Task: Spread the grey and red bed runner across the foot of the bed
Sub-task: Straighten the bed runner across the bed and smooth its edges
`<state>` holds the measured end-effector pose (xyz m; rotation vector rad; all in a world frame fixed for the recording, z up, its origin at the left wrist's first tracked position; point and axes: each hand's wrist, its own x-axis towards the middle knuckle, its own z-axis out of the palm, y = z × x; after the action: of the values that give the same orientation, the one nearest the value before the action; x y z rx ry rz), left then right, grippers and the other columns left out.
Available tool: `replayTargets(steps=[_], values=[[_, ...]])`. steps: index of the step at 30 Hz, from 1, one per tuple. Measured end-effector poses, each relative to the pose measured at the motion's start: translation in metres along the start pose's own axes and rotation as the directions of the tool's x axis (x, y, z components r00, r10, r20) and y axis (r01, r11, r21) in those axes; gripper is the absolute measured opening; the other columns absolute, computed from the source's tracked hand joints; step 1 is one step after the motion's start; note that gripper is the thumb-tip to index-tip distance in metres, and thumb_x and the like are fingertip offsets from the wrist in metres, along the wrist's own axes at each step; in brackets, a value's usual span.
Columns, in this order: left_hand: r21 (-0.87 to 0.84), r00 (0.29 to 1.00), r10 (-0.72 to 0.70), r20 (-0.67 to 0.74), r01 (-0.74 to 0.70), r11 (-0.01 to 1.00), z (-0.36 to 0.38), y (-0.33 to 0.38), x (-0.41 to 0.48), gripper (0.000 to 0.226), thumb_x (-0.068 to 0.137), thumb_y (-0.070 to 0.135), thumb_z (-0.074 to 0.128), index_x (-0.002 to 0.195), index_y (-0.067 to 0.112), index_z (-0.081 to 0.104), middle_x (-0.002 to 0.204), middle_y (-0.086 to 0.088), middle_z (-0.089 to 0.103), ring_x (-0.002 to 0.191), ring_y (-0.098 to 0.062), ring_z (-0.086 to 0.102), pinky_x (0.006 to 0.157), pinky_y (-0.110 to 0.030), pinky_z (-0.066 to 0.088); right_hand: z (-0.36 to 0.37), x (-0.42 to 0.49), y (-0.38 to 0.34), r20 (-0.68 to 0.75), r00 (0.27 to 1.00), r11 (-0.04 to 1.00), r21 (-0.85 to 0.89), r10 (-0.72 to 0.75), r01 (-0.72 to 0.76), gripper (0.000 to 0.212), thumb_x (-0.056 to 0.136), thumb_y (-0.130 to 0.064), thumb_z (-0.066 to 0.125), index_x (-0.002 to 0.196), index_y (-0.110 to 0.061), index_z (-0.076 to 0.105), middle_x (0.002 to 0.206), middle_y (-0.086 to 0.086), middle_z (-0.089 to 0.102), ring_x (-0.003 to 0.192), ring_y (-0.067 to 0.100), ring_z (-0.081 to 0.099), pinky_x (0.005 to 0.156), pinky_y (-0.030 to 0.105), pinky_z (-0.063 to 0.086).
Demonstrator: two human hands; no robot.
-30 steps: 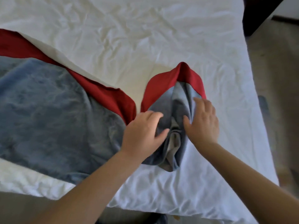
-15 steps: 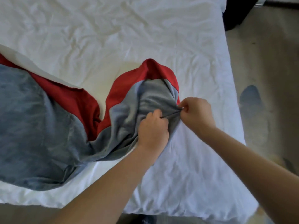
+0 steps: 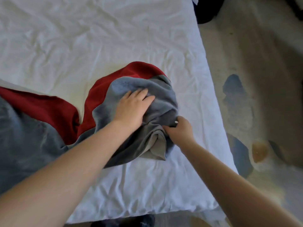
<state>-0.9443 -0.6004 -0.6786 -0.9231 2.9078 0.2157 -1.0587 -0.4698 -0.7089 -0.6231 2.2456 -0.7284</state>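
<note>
The grey and red bed runner [image 3: 32,133] lies rumpled across the near part of the white bed [image 3: 114,38], flat at the left and bunched into a mound at the centre. Its red border arches over the top of the mound, and a beige lining shows at the mound's lower end. My left hand [image 3: 132,108] lies palm down on the grey mound with its fingers spread. My right hand [image 3: 178,130] pinches a fold of the grey cloth at the mound's right side, fingers closed on it.
The bed's right edge runs down past my right arm, with beige patterned carpet [image 3: 262,79] beyond it. A dark piece of furniture [image 3: 206,9] stands at the top right corner. White sheet [image 3: 139,185] lies between the mound and the bed's foot edge.
The mound has shifted rightward. My left hand let go of the cloth and now lies flat on top of it. My right hand moved lower, still pinching a fold.
</note>
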Motion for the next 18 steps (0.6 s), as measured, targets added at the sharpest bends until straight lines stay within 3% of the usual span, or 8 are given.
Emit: replayTargets(steps=[2, 4, 6, 8, 12, 14, 15, 18], values=[[0.056, 0.994, 0.071, 0.089, -0.076, 0.996, 0.004, -0.010, 0.008, 0.055, 0.077, 0.020, 0.067, 0.130, 0.020, 0.049, 0.121, -0.007, 0.059, 0.106, -0.030, 0.059, 0.077, -0.039, 0.045, 0.003, 0.002, 0.000, -0.040, 0.998, 0.999, -0.010, -0.047, 0.047, 0.025, 0.074, -0.017, 0.070, 0.065, -0.013, 0.047, 0.061, -0.003, 0.051, 0.059, 0.017, 0.051, 0.046, 0.018, 0.036], [0.043, 0.992, 0.113, 0.055, -0.115, 0.992, 0.007, -0.010, 0.014, 0.031, 0.081, 0.019, 0.060, 0.111, 0.015, 0.058, 0.097, -0.008, 0.065, 0.087, -0.034, 0.063, 0.058, -0.036, 0.036, -0.013, 0.004, -0.001, -0.083, 0.993, 0.992, -0.102, -0.085, 0.076, 0.028, 0.072, -0.013, 0.069, 0.057, -0.013, 0.045, 0.049, -0.004, 0.042, 0.048, 0.009, 0.041, 0.037, 0.017, 0.026], [-0.028, 0.994, 0.108, -0.009, -0.108, 0.994, 0.012, -0.004, 0.021, 0.022, 0.087, 0.017, 0.053, 0.106, 0.014, 0.063, 0.094, -0.012, 0.067, 0.085, -0.036, 0.063, 0.058, -0.038, 0.037, -0.043, 0.003, 0.002, -0.147, 0.986, 0.989, -0.134, -0.077, 0.057, 0.021, 0.069, -0.009, 0.067, 0.055, -0.008, 0.051, 0.046, 0.000, 0.042, 0.047, 0.012, 0.041, 0.042, 0.027, 0.029], [-0.131, 0.988, 0.141, -0.068, -0.148, 0.980, 0.012, 0.014, 0.027, 0.022, 0.089, 0.012, 0.052, 0.104, 0.012, 0.068, 0.092, -0.017, 0.069, 0.082, -0.038, 0.066, 0.062, -0.041, 0.046, -0.081, 0.000, 0.007, -0.236, 0.971, 0.988, -0.157, -0.048, 0.010, 0.009, 0.067, -0.006, 0.065, 0.060, -0.008, 0.061, 0.050, 0.003, 0.050, 0.054, 0.017, 0.048, 0.046, 0.028, 0.032], [-0.154, 0.896, 0.374, -0.241, -0.415, 0.896, 0.001, 0.070, 0.041, 0.013, 0.077, 0.005, 0.063, 0.085, 0.007, 0.073, 0.066, -0.016, 0.068, 0.057, -0.036, 0.066, 0.049, -0.038, 0.052, -0.157, -0.011, 0.029, -0.439, 0.898, 0.954, -0.279, -0.024, -0.111, 0.013, 0.066, -0.005, 0.067, 0.057, -0.013, 0.061, 0.048, 0.002, 0.052, 0.055, 0.020, 0.052, 0.046, 0.027, 0.033], [-0.187, 0.880, 0.426, -0.210, -0.464, 0.866, -0.002, 0.100, 0.052, 0.021, 0.086, 0.009, 0.053, 0.096, 0.010, 0.071, 0.080, -0.014, 0.070, 0.071, -0.036, 0.067, 0.058, -0.039, 0.051, -0.180, -0.021, 0.045, -0.490, 0.871, 0.916, -0.328, 0.044, -0.230, 0.014, 0.065, -0.005, 0.069, 0.056, -0.011, 0.060, 0.049, 0.004, 0.053, 0.057, 0.026, 0.054, 0.048, 0.026, 0.037], [-0.194, 0.889, 0.441, -0.128, -0.458, 0.868, -0.001, 0.112, 0.057, 0.024, 0.090, 0.012, 0.048, 0.104, 0.013, 0.067, 0.091, -0.012, 0.070, 0.082, -0.034, 0.066, 0.065, -0.039, 0.049, -0.184, -0.025, 0.053, -0.468, 0.879, 0.887, -0.363, 0.092, -0.286, 0.012, 0.066, -0.005, 0.070, 0.057, -0.009, 0.062, 0.053, 0.009, 0.056, 0.060, 0.029, 0.057, 0.049, 0.029, 0.040], [-0.207, 0.857, 0.504, 0.103, -0.477, 0.854, 0.002, 0.122, 0.067, 0.021, 0.092, 0.019, 0.047, 0.106, 0.018, 0.063, 0.103, -0.008, 0.066, 0.098, -0.031, 0.061, 0.070, -0.036, 0.043, -0.173, -0.032, 0.063, -0.187, 0.934, 0.815, -0.456, 0.306, -0.358, 0.016, 0.068, -0.007, 0.073, 0.057, -0.013, 0.062, 0.061, 0.011, 0.061, 0.068, 0.032, 0.061, 0.057, 0.033, 0.045]])
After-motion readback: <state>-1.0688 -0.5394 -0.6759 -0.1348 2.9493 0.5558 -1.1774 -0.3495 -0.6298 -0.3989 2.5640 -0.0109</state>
